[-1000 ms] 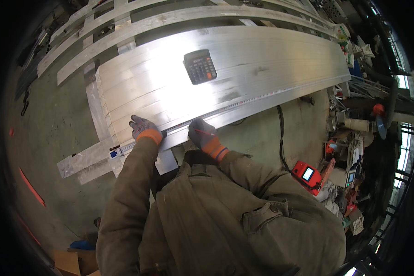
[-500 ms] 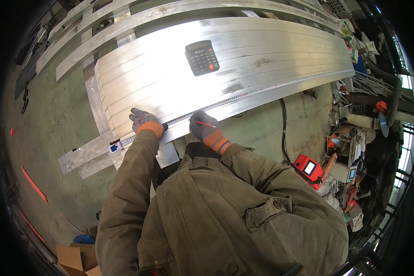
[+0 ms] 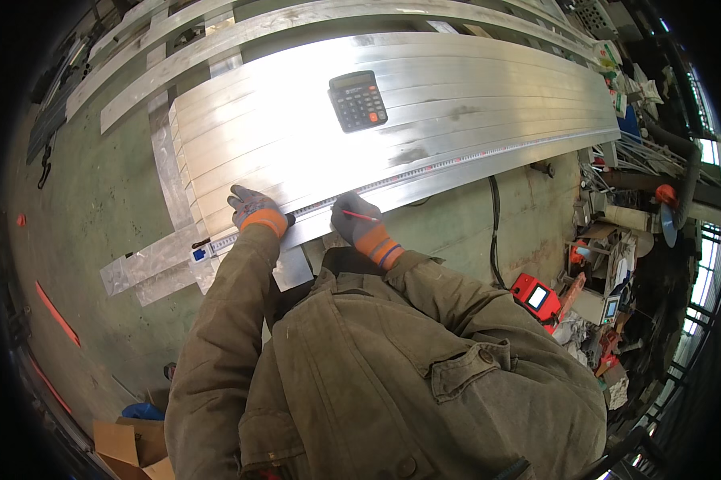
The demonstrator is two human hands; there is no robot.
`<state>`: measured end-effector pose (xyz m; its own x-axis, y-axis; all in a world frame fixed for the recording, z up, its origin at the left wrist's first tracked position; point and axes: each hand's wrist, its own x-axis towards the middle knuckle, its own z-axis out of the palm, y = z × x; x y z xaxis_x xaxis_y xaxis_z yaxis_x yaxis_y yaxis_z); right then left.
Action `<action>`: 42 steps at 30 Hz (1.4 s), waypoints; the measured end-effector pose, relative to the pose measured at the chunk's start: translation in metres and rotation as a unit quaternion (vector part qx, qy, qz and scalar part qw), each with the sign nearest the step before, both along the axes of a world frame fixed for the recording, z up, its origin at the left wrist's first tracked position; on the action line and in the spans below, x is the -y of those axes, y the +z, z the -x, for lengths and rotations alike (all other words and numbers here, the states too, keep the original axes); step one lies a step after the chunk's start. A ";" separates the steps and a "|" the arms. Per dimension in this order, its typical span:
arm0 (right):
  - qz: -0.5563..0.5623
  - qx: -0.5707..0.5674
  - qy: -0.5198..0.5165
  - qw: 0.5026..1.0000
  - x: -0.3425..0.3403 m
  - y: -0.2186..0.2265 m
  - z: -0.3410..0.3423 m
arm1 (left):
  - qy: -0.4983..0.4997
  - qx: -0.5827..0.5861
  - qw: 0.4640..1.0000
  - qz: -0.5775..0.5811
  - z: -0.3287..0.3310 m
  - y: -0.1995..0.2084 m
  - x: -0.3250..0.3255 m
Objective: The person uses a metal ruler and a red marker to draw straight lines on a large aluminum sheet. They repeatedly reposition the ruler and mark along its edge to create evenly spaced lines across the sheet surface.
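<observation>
Metal strips lie side by side as a broad silvery panel. Along its near edge runs an extended tape measure, its white and blue case at the left end. My left hand, in a grey glove with an orange cuff, rests on the strips and the tape, fingers and thumb spread; its underside is hidden. To its right my right hand, gloved alike, is closed around a slim red pencil just below the tape. A black calculator lies on the panel farther off.
Longer metal bars lie beyond the panel. Two short flat plates stick out at the left. A red device with a lit screen stands at right, by a black cable and cluttered tools. An open cardboard box sits lower left.
The whole view has shifted slightly. Both hands stay at almost the same places along the tape, the pencil still in my right hand.
</observation>
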<state>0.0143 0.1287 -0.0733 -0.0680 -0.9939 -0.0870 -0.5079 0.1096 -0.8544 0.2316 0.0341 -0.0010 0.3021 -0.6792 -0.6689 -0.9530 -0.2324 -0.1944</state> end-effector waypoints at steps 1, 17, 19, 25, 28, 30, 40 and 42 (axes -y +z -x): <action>-0.001 -0.010 -0.003 1.000 0.000 -0.001 0.000 | -0.004 -0.002 1.000 -0.007 0.000 0.000 0.000; 0.004 -0.006 0.006 1.000 -0.001 -0.008 0.002 | -0.010 -0.011 1.000 -0.017 0.000 0.008 0.001; -0.005 0.001 0.000 1.000 0.000 -0.006 0.002 | -0.011 -0.001 1.000 -0.015 0.001 0.007 0.000; -0.014 0.005 0.006 1.000 0.002 0.007 0.002 | -0.014 -0.003 1.000 -0.012 0.001 0.008 -0.001; -0.019 0.005 0.011 1.000 0.002 0.013 0.001 | -0.013 0.001 1.000 -0.012 0.001 0.007 0.000; -0.029 0.014 0.010 0.999 0.003 0.017 0.001 | -0.014 0.001 1.000 -0.017 0.001 0.007 0.000; -0.030 0.002 0.022 0.999 0.005 0.024 0.000 | -0.007 -0.005 1.000 -0.014 0.001 0.004 0.001; -0.025 0.003 0.024 0.999 0.005 0.024 0.000 | -0.012 -0.008 1.000 -0.014 0.001 0.006 0.000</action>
<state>0.0139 0.1236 -0.0494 -0.0196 -0.9903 -0.1376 -0.5082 0.1284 -0.8516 0.2305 0.0340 0.0047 0.2752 -0.6672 -0.6922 -0.9612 -0.2048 -0.1846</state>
